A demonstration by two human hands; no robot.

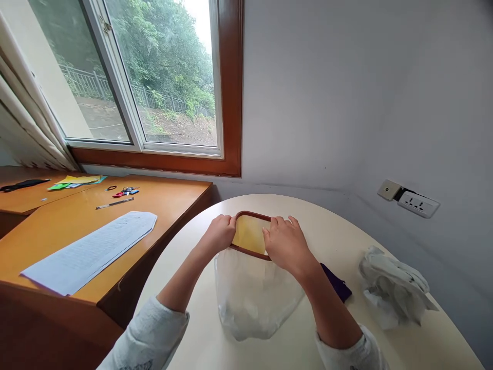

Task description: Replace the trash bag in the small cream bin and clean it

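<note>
A rounded brown rim (250,252) frames a pale yellow interior (248,231), like the mouth of a small waste bin, above the round table. From the rim's near side a translucent white plastic bag (258,303) spreads toward me. My left hand (221,234) is closed on the rim's left end. At the right end my right hand (287,242) grips it too, with the thumb over the opening and the fingers along the far edge. The lower body of the bin is hidden by the bag.
On the cream round table (331,221) lie a crumpled white plastic bag (395,288) and a dark purple item (337,282), partly behind my right forearm. The wooden desk (169,198) at left holds papers (96,252), a pen (114,203) and keys (126,192). A wall socket (418,203) is at right.
</note>
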